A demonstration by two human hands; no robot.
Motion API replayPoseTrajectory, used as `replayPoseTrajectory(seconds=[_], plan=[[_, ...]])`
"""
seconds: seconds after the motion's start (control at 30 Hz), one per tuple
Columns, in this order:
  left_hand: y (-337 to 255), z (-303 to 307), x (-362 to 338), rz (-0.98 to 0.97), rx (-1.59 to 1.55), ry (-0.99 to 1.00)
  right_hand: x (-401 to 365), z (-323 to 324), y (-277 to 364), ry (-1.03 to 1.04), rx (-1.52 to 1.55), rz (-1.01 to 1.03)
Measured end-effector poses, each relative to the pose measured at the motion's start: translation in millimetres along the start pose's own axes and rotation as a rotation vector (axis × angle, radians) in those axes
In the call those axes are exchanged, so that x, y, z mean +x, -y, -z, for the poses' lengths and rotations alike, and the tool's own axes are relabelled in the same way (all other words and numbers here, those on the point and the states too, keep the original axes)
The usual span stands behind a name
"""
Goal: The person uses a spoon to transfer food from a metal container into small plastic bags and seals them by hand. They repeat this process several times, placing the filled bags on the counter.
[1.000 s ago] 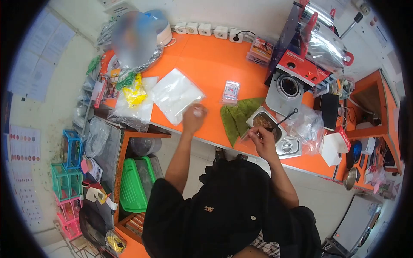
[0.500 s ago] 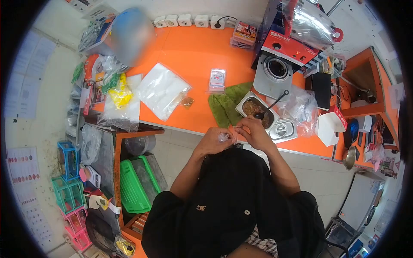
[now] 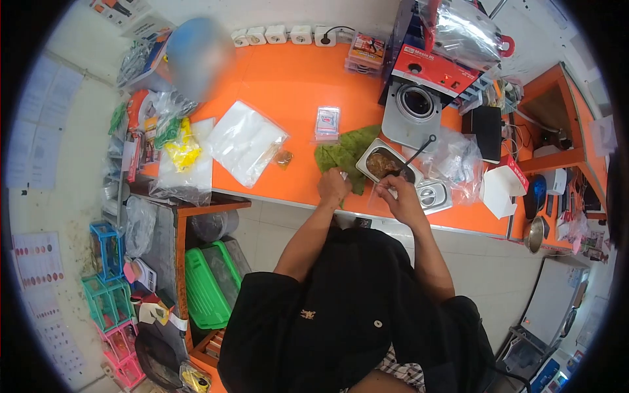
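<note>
My left hand (image 3: 335, 188) is closed at the table's front edge, against the green cloth (image 3: 341, 156); a small pale bit shows at its fingertips, too small to name. My right hand (image 3: 401, 198) pinches what looks like a thin clear plastic piece (image 3: 375, 198), just in front of a metal food pan (image 3: 362, 160). Brown, saucy food (image 3: 381, 164) fills part of the pan, and a black ladle (image 3: 419, 152) rests in it with its handle pointing up right. Beside the pan lies its metal lid (image 3: 432, 194).
A pack of small clear bags (image 3: 327, 123) lies behind the cloth. Large clear plastic bags (image 3: 246, 141) are to the left. A grey and red machine (image 3: 413, 108) stands behind the pan, with crumpled plastic (image 3: 452, 167) at its right. A blurred person (image 3: 200, 62) is across the table.
My hands, which were close together by my chest, have parted. The left moved forward to the cloth; the right moved slightly right, to the pan's front.
</note>
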State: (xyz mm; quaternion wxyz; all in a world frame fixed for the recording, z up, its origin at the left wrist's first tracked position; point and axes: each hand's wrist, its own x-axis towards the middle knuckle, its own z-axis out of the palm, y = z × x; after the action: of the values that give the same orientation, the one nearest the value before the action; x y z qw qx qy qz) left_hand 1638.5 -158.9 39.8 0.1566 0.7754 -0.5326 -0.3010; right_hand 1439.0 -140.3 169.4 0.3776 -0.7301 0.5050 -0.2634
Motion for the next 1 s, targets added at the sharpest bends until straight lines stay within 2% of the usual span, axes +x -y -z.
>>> replayPoseTrajectory(seconds=[0.13,0.2,0.27,0.37,0.43,0.5,0.53,0.57,0.6,0.67,0.73,0.8,0.87,0.9,1.0], plan=[[-16.6,49.3,-20.7,0.004,-0.062,0.092,3.7,5.0,1.0,-0.026,0.061,0.001],[-17.0,68.2,-44.0,-0.288,-0.658,0.351,4.4,5.9,-0.1,-0.033,0.083,-0.005],[-31.6,90.3,-64.5,-0.333,-0.628,0.416,8.2,8.4,3.5,-0.002,0.079,0.068],[-35.4,98.8,-73.9,-0.364,-0.566,0.460,12.1,11.4,8.3,0.114,0.119,0.016],[-34.1,98.4,-74.4,-0.367,-0.535,0.429,10.0,5.8,1.4,0.102,0.139,0.087],[-23.7,87.9,-72.5,-0.564,-0.567,0.297,14.6,1.1,-9.3,0.115,0.136,0.152],[-21.1,86.3,-72.4,-0.536,-0.537,0.344,14.5,-0.5,-12.2,0.142,0.112,0.148],[-25.0,94.8,-74.4,-0.424,-0.484,0.447,16.8,2.9,-5.9,0.162,0.130,0.148],[-50.4,123.5,-85.1,-0.153,-0.509,0.585,16.3,5.0,0.4,0.184,0.149,0.141],[-37.2,102.6,-83.1,-0.384,-0.481,0.366,17.3,1.2,-1.6,0.166,0.109,0.163],[-31.1,92.0,-80.3,-0.406,-0.513,0.330,17.0,3.6,36.2,-0.300,-0.396,0.399],[-29.3,86.3,-80.7,-0.349,-0.572,0.332,11.2,3.2,36.3,-0.336,-0.498,0.352],[-32.2,86.9,-82.9,-0.369,-0.592,0.339,2.0,-3.8,17.9,0.126,-0.142,0.093],[-35.7,90.7,-87.8,-0.335,-0.599,0.391,0.9,2.5,30.7,0.272,-0.150,0.015],[-29.4,77.9,-85.7,-0.335,-0.639,0.481,-2.7,-6.0,9.6,0.323,-0.116,0.048]])
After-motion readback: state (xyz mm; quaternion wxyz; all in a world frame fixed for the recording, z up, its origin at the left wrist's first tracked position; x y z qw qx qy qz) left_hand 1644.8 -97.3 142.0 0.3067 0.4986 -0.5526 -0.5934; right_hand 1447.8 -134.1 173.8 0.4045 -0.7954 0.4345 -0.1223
